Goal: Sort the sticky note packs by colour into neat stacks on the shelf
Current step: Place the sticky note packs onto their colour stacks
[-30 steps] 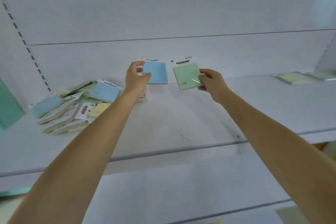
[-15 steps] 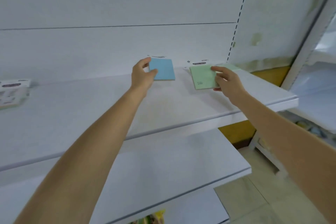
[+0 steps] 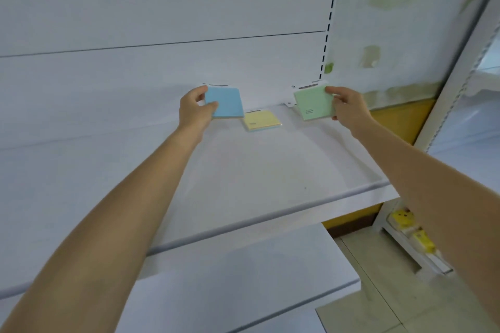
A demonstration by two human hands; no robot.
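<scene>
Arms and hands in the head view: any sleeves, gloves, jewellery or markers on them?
Nothing worn shows: the left hand and right hand are ungloved, and both forearms are bare to the frame edge. No sleeves, watch, rings or markers are visible.

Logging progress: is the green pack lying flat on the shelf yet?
No: green pack tilted up, pinched by right hand; yellow pack lies flat.

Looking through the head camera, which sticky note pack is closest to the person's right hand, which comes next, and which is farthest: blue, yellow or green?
1. Green pack: held in the right hand itself.
2. Yellow pack: on the shelf, in the middle.
3. Blue pack: farthest left, held by the left hand.
</scene>
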